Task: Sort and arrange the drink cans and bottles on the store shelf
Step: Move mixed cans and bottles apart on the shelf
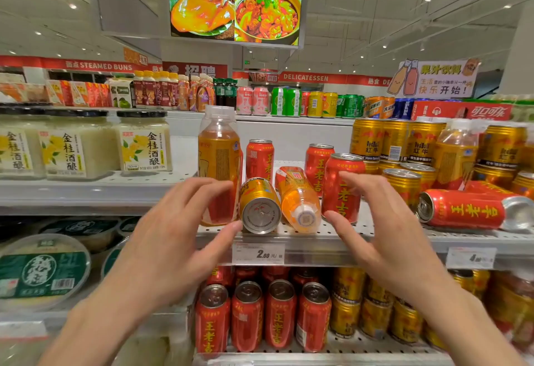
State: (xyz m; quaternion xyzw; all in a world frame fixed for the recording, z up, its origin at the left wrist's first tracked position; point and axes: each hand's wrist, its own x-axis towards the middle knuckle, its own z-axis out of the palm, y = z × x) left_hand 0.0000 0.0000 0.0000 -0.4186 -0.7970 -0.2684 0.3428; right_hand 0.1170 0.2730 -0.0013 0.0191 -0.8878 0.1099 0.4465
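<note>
On the middle shelf a tall orange bottle stands upright. Beside it a gold can lies on its side, base toward me, and a small orange bottle lies tipped, cap toward me. An upright red can stands to their right, with two more red cans behind. My left hand hovers in front of the tall bottle, fingers spread, thumb near the gold can. My right hand is open around the red can's front; contact is unclear.
A red can lies on its side at the right, among upright gold cans. White jars fill the shelf at left. Rows of red cans and gold cans stand on the shelf below. A price tag hangs on the shelf edge.
</note>
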